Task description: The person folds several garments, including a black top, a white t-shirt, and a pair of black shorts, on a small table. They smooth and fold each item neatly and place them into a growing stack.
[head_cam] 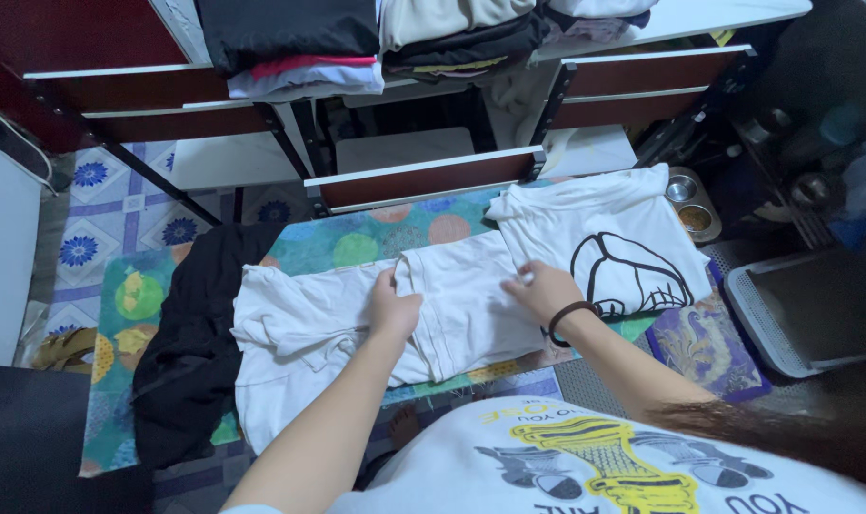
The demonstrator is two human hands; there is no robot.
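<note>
A white T-shirt (461, 305) lies partly folded on a colourful mat (357, 249) on the floor. My left hand (393, 306) pinches a fold of it near the middle. My right hand (542, 288), with a dark band on the wrist, presses flat on the shirt's right part. To the right lies another white T-shirt (623, 243) with a black line drawing. More crumpled white cloth (280, 352) lies to the left, under my left arm.
A black garment (195, 343) lies heaped at the left of the mat. Dark red benches (423, 176) stand behind, with stacks of folded clothes (299, 43) on a table. Two metal bowls (688, 202) and a grey tray (795, 314) sit at the right.
</note>
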